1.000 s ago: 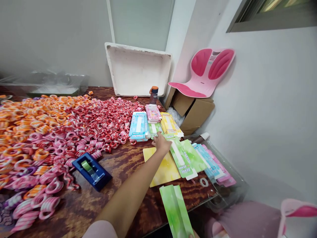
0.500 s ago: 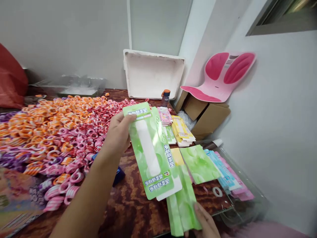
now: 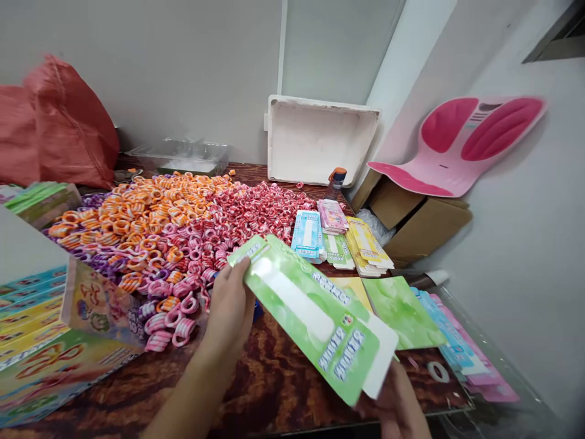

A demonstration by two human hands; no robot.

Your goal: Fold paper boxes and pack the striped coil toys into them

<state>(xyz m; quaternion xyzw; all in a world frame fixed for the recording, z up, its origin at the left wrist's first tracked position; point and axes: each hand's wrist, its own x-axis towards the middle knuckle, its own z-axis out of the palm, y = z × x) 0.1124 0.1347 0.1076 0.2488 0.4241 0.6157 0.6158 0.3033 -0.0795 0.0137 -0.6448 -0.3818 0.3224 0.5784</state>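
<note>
A flat green printed carton (image 3: 292, 299) with a white strip down its middle is held over the table, tilted down to the right. My left hand (image 3: 233, 305) grips its upper left end, thumb on top. At its lower right end is my right hand (image 3: 395, 396), its fingers mostly hidden behind the carton. Left of the carton lies a large pile of striped rings (image 3: 183, 225) in orange, red, pink and purple. Behind it sit stacks of blue cartons (image 3: 307, 235), pink cartons (image 3: 333, 215), green cartons (image 3: 338, 250) and yellow cartons (image 3: 367, 244).
An open printed box (image 3: 105, 305) with coloured packs stands at the left, a red sack (image 3: 68, 128) behind. A white tub (image 3: 320, 140), a bottle (image 3: 336, 183) and a pink seat (image 3: 457, 146) are at the back. More green (image 3: 404, 311) and blue cards (image 3: 450, 335) lie right.
The view has swung left, bringing the printed box into sight. The held carton is tilted flatter, and my right hand has moved up to its end; the folded green piece is no longer visible there.
</note>
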